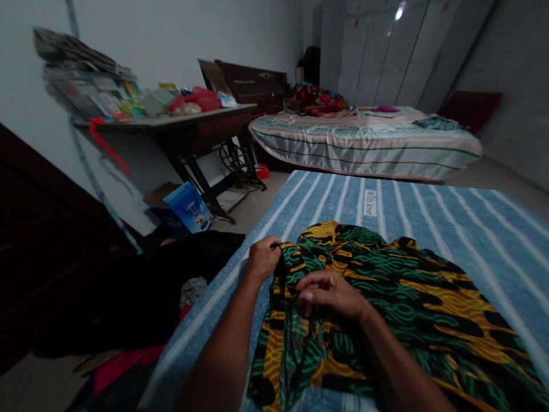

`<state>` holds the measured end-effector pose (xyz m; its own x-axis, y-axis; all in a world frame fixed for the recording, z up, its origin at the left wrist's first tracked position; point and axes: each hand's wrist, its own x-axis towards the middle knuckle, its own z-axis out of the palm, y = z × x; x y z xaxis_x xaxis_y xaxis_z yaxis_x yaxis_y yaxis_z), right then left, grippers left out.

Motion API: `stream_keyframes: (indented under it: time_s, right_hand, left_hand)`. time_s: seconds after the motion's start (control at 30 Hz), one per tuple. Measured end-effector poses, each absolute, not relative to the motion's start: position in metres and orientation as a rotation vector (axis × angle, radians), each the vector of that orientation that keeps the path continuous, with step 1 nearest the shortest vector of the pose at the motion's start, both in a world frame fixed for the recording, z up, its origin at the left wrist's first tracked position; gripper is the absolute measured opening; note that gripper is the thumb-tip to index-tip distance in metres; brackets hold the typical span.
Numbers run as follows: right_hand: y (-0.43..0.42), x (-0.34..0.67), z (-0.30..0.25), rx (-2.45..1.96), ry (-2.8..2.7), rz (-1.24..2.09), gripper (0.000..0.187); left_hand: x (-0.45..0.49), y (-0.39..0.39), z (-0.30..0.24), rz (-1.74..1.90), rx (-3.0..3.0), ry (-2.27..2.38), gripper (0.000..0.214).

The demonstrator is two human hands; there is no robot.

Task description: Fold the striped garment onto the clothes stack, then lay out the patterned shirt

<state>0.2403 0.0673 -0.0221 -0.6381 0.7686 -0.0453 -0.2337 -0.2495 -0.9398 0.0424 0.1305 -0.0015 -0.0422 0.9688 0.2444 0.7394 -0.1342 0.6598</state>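
Observation:
A patterned garment [412,292] in black, green and yellow is spread over a blue-and-white striped sheet [274,212]. My left hand [262,258] pinches the garment's upper left edge between thumb and fingers. Over the cloth to its right is my right hand [330,292], its fingers loosely bent and a little apart. That hand seems to rest on or just above the fabric; contact cannot be made out. Nothing shows between its fingers. The garment's lower part runs out of view at the bottom and right.
Dark and pink clothes [124,366] lie in a heap left of the striped surface. Beyond them stand a blue box [189,207] and a cluttered sewing machine table [171,120]. A second bed [364,143] with bedding is at the back, before a pale wardrobe [377,51].

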Motion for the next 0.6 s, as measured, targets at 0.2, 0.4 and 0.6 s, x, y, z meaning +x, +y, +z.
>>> stream_keyframes:
  time_s: [0.2,0.4,0.6]
  right_hand:
    - [0.075,0.249,-0.024,-0.723,-1.169,1.697,0.025]
    - [0.079,0.251,-0.027,-0.822,-1.052,1.564,0.024]
    - [0.080,0.248,-0.028,-0.859,-1.033,1.548,0.025]
  left_hand:
    - [0.038,0.133,-0.002,0.912,1.869,1.852,0.026]
    - [0.040,0.131,0.005,0.757,1.873,2.203,0.017]
    - [0.042,0.133,0.002,0.950,1.349,2.026,0.006]
